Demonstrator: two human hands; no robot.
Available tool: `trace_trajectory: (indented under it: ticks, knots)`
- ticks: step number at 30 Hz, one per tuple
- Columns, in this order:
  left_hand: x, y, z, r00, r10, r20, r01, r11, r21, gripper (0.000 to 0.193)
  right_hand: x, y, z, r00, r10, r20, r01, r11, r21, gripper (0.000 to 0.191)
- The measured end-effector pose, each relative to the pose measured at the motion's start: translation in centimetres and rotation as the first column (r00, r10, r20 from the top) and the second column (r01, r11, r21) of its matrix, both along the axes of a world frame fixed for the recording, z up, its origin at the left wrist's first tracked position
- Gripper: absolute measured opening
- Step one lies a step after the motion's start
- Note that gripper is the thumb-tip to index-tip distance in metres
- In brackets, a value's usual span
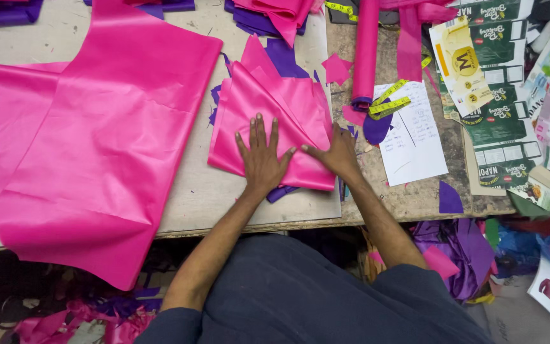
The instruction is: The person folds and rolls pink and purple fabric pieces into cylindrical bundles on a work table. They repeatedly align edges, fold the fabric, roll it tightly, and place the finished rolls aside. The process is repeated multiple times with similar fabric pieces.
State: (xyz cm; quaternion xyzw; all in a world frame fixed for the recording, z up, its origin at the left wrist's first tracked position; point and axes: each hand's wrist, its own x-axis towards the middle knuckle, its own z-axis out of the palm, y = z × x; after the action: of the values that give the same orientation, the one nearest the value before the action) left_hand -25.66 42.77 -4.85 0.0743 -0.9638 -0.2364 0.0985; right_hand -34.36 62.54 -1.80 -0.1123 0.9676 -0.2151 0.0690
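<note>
Left hand [261, 156] flat, fingers spread wide, pressing folded pink sheet [268, 111]; right hand [337, 153] flat on its right edge, holding nothing; big pink sheet [97, 146] lies left

Counted around the long rolled bolt of pink fabric [365, 51], one only:

- Two bare hands, left hand [261, 156] and right hand [337, 153], both lower left of the bolt.
- One folded stack of pink fabric pieces [268, 114] left of it.
- One large spread pink fabric sheet [97, 146] far left.
- One yellow measuring tape [389, 102] at its foot.
- One white handwritten paper sheet [412, 134] lower right.
- Several flattened green printed cartons [498, 114] right; exact number unclear.
- Purple fabric scraps [450, 199] scattered below; number unclear.
</note>
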Motion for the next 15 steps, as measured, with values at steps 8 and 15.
trace_trajectory:
  ticks: [8,15]
  knots:
    - [-0.7,0.1,-2.1,0.999,0.030,-0.045,-0.031,0.999,-0.026,0.083,2.0,-2.8,0.7,0.990,-0.110,0.093,0.115,0.992,-0.045,0.137]
    - [-0.8,-0.1,-2.4,0.998,0.036,-0.049,-0.036,0.999,0.011,0.082,0.1,-2.1,-1.3,0.945,0.051,0.323,0.126,0.854,-0.504,0.096]
